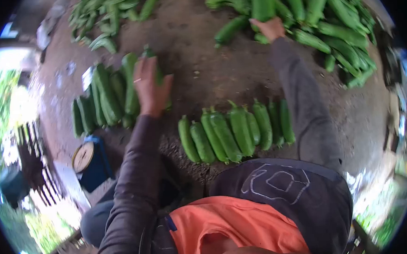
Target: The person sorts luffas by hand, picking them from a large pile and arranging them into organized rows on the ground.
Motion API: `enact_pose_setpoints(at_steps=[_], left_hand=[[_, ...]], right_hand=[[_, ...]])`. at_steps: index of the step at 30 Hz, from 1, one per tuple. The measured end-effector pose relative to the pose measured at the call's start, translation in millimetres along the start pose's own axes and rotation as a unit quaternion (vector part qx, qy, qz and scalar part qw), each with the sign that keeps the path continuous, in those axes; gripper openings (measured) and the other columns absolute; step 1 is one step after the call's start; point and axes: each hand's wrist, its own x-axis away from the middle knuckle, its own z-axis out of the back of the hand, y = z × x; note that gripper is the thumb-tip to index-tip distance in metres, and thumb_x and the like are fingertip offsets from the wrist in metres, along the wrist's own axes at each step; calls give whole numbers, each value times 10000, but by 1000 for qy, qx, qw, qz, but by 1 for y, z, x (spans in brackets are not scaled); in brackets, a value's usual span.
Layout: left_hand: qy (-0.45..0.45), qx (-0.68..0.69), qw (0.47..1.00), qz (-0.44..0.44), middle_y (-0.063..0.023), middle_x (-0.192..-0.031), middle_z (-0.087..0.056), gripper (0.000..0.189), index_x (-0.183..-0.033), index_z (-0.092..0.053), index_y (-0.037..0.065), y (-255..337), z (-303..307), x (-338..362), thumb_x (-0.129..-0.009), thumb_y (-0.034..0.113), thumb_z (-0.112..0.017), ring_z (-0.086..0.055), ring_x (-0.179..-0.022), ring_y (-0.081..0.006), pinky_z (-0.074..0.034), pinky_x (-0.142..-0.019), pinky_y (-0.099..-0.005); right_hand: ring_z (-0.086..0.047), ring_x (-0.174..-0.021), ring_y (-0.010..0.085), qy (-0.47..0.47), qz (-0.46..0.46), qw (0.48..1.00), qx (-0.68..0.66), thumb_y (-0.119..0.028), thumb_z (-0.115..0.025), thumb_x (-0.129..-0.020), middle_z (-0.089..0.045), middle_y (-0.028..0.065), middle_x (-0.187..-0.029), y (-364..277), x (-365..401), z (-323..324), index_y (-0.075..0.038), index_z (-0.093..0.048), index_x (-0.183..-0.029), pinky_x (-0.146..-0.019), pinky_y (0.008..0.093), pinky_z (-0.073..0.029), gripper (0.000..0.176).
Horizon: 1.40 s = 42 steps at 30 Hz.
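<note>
My left hand (149,86) is wrapped around a green gourd (150,53) at the right end of a row of gourds (106,98) laid on the dirt floor. Far ahead, my right hand (269,28) grips a long green gourd (261,2) at the edge of a big heap (332,21) at the upper right. Both arms wear dark grey sleeves. Just in front of me lies a second neat row of gourds (234,132), side by side.
Another loose pile of gourds (108,16) lies at the upper left. A blue weighing scale with a round dial (90,159) stands at my left. The bare dirt floor (209,70) stretches between the rows and the heaps. Greenery shows outside at the left.
</note>
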Motion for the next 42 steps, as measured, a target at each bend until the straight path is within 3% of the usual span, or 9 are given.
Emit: enact_pose_setpoints(at_steps=[2, 6, 11, 15, 20, 23, 34, 39, 42], left_hand=[[-34, 58, 998, 11, -212, -1277, -463, 621, -1219, -489, 20, 23, -14, -1, -653, 127, -721, -406, -1219, -374, -326, -1023, -451], [-121, 301, 939, 117, -184, -1323, -434, 703, -1307, -386, 2, 51, -39, 0, -743, 232, -737, -412, -1239, -309, -332, -1035, -388], [-216, 692, 652, 220, -129, -1298, -459, 813, -1346, -293, -13, 78, -24, -13, -760, 342, -730, -448, -1211, -242, -370, -1007, -343], [-126, 733, 594, 306, -120, -1271, -482, 703, -1320, -328, 16, 36, 12, 8, -803, 348, -671, -511, -1151, -237, -428, -970, -381], [49, 641, 647, 411, -99, -1107, -551, 450, -1202, -385, 79, -117, 80, 4, -816, 90, -616, -577, -1014, -262, -534, -811, -436], [64, 445, 771, 452, -140, -1069, -555, 514, -1210, -344, 21, -211, 146, 3, -788, 32, -638, -612, -899, -254, -570, -715, -393], [-120, 84, 834, 532, -167, -1078, -578, 726, -1309, -325, 60, -336, 187, 72, -702, 62, -724, -583, -954, -252, -501, -834, -397], [-440, -372, 797, 182, -160, -1063, -610, 569, -1234, -457, 63, -398, 128, 90, -742, 262, -661, -602, -936, -300, -498, -796, -413], [-195, -297, 906, 231, -256, -1194, -520, 1010, -1401, -226, 41, -402, 122, 107, -579, 271, -765, -527, -1085, -388, -440, -924, -441]], right_hand=[[-616, -932, 236, -123, 65, 966, -216, -457, -786, -633, -629, 176, -1030, 13, -14, -4, 98, -515, -1165, -788, 349, -499, 815], [-592, -938, 193, -201, -136, 860, -448, -328, -747, -734, -613, 89, -1070, -25, 67, 21, -31, -562, -1176, -777, 337, -477, 563], [-479, -1145, 212, -422, 22, 780, -463, -341, -655, -836, -524, 96, -1224, -81, 208, 28, -23, -435, -1304, -951, 340, -389, 607], [-427, -1215, 220, -466, 167, 766, -410, -339, -613, -871, -435, 106, -1333, -102, 229, 27, -31, -344, -1375, -1006, 335, -348, 649], [-411, -1226, 186, -475, 151, 794, -349, -356, -537, -903, -364, 80, -1409, -88, 217, 33, -70, -312, -1405, -995, 323, -317, 620], [-415, -1220, 174, -459, 106, 823, -318, -354, -535, -903, -369, 68, -1406, -61, 218, 40, -91, -325, -1402, -984, 316, -317, 602], [-415, -1218, 156, -393, -16, 864, -315, -317, -536, -907, -403, 47, -1381, 1, 227, 51, -95, -384, -1369, -982, 325, -319, 534], [-451, -1204, 164, -327, -29, 885, -331, -259, -567, -896, -487, 52, -1302, -6, 208, 67, -60, -453, -1305, -964, 289, -353, 469], [-558, -1040, 197, -224, 29, 935, -274, -288, -600, -872, -588, 72, -1133, 11, 161, 62, -35, -510, -1244, -880, 295, -429, 459]])
